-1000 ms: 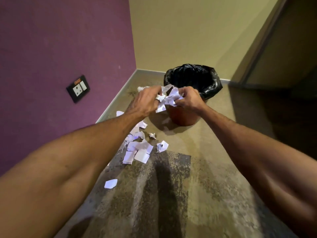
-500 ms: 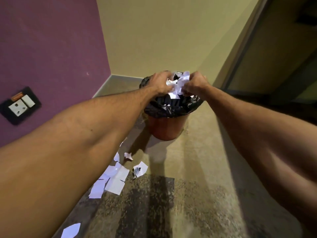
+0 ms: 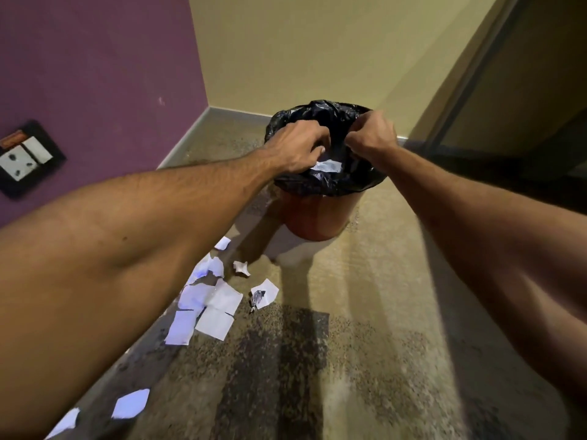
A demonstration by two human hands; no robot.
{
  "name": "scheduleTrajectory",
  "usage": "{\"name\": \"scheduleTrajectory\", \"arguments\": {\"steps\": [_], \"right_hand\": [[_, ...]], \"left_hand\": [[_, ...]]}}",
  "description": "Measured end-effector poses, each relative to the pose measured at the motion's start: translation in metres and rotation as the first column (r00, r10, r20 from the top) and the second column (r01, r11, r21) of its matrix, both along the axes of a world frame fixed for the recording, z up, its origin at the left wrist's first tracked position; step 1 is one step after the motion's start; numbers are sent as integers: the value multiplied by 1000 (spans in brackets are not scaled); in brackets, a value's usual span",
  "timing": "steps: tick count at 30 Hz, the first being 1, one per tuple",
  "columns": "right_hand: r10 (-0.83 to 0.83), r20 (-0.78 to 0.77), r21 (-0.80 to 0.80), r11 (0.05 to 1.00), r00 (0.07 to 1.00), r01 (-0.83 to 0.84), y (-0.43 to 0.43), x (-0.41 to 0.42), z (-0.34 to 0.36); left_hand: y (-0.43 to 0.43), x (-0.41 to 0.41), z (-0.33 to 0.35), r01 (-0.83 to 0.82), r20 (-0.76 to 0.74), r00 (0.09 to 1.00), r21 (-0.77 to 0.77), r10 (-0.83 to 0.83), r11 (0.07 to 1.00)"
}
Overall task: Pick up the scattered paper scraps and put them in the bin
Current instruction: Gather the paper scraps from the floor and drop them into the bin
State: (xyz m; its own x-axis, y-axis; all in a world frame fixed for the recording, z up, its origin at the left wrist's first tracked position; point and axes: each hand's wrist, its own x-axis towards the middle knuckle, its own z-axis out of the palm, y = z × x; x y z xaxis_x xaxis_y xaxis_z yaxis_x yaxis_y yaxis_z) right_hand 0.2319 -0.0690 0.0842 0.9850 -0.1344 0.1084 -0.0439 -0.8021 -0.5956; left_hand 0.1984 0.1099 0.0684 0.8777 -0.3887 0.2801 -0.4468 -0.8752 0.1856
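Observation:
A reddish bin (image 3: 317, 219) with a black liner (image 3: 320, 184) stands on the floor near the corner. Both my hands hover over its mouth. My left hand (image 3: 297, 147) points its fingers down, apart, and a white paper scrap (image 3: 327, 166) lies just below them inside the liner. My right hand (image 3: 373, 134) is curled over the far rim with no paper visible in it. Several white scraps (image 3: 211, 306) lie on the floor left of the bin, partly hidden by my left forearm. A crumpled scrap (image 3: 241, 268) and a printed scrap (image 3: 264, 292) lie apart, and two more scraps (image 3: 131, 403) lie nearer me.
A purple wall with a black socket plate (image 3: 27, 158) runs along the left, close to the scraps. A yellow wall stands behind the bin. A dark door frame (image 3: 470, 84) is at the right. Speckled floor (image 3: 365, 344) stretches in front of and to the right of the bin.
Both hands carried a bundle of white scraps up over the bin, then lowered into its mouth. The bundle is no longer between the hands; one scrap shows inside the liner.

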Motion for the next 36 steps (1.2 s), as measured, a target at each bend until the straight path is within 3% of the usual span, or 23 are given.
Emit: {"name": "scheduleTrajectory", "arguments": {"steps": [7, 10, 13, 15, 18, 22, 25, 30, 36], "right_hand": [[34, 427, 7, 999, 904, -41, 39, -83, -27], [96, 466, -4, 994, 879, -106, 63, -119, -56], [211, 345, -3, 975, 915, -223, 83, -147, -93], [344, 94, 1, 938, 934, -345, 95, -159, -121], [478, -311, -52, 854, 821, -517, 105, -172, -170], [359, -575, -124, 850, 735, -512, 108, -194, -229], [317, -588, -186, 842, 744, -507, 115, -207, -249], [470, -554, -78, 793, 688, -604, 150, -210, -253], [564, -513, -104, 707, 647, -699, 190, -218, -269]], "left_hand": [[39, -52, -38, -17, 196, 980, -73, 31, 997], [61, -95, -64, -116, 227, 963, -145, 147, 983], [87, -145, -98, -288, 47, 952, -201, 302, 936], [105, -178, -122, -384, -115, 923, -194, 368, 903], [130, -217, -159, -457, -308, 855, -62, 418, 888], [156, -248, -203, -436, -530, 717, 165, 452, 885], [169, -260, -225, -398, -616, 624, 278, 480, 874], [177, -262, -236, -307, -623, 618, 370, 479, 877], [190, -250, -240, -332, -630, 625, 321, 462, 887]]}}
